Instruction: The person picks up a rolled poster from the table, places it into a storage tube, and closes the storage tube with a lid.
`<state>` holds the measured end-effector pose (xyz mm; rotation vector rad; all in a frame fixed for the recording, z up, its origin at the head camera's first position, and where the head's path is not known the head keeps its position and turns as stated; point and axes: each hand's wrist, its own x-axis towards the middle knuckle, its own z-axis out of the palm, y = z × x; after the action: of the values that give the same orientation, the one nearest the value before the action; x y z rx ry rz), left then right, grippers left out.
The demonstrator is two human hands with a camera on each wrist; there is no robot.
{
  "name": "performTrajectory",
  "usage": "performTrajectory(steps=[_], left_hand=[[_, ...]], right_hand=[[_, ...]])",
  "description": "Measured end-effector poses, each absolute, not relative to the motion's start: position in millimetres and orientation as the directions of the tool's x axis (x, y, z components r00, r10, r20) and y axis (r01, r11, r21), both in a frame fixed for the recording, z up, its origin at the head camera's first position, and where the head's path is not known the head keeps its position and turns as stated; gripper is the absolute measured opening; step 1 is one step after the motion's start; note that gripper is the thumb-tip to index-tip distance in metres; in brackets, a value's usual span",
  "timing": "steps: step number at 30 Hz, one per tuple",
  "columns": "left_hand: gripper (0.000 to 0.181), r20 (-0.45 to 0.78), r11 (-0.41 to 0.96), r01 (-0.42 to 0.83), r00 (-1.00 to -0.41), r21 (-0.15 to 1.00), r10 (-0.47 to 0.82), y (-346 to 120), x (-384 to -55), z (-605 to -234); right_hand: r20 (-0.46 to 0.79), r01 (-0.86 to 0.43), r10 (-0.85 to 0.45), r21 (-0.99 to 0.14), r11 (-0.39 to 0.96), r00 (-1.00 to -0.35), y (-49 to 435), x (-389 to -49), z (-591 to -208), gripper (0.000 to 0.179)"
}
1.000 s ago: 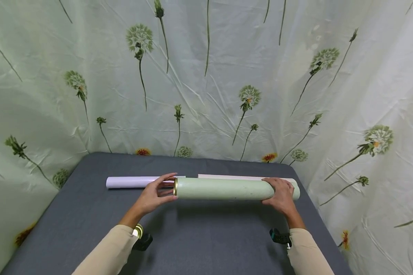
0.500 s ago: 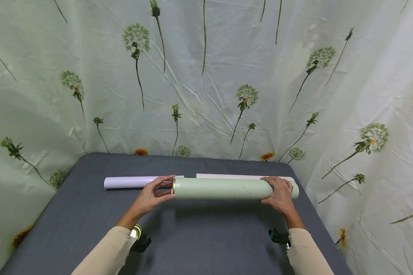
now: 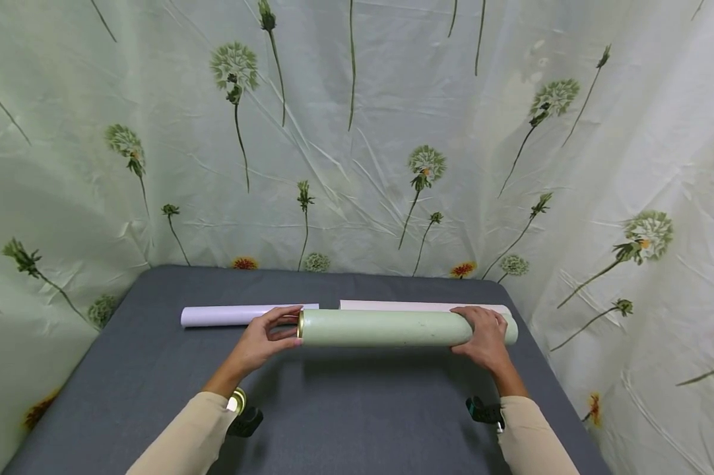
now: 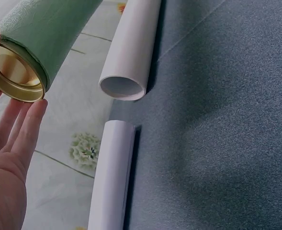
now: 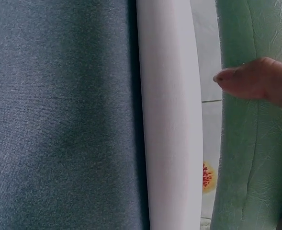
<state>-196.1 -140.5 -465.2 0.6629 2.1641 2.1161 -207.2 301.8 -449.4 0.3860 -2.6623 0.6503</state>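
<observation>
A long green cardboard tube [image 3: 381, 328] is held level above the table, its left end closed by a recessed gold metal cap [image 4: 16, 72]. My left hand [image 3: 262, 343] grips that end, thumb and fingertips at the gold rim. Near the other end, my right hand [image 3: 484, 336] holds the tube from above; in the right wrist view its thumb [image 5: 255, 81] lies along the green surface. Behind the green tube lies a pale pinkish-white tube [image 4: 131, 48], its near end open and hollow. A lavender-white roll [image 3: 223, 316] lies to its left, partly behind my left hand.
A round gold lid [image 3: 238, 399] shows beside my left sleeve, partly covered by it. Dark wrist devices [image 3: 484, 410] sit at both wrists. Grey cloth covers the table [image 3: 363, 422]. A flower-printed curtain [image 3: 357, 132] hangs behind its back edge.
The head view has shifted slightly. Both hands keep their hold on the green tube, which stays almost in place.
</observation>
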Motion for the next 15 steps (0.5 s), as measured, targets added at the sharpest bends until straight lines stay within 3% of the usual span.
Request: performTrajectory(steps=[15], left_hand=[[0.062, 0.333, -0.046, 0.335, -0.894, 0.941, 0.298, -142.3, -193.9, -472.5]], right_hand=[[0.495, -0.428, -0.240, -0.311, 0.849, -0.835, 302.8, -206.2, -452.4, 0.073]])
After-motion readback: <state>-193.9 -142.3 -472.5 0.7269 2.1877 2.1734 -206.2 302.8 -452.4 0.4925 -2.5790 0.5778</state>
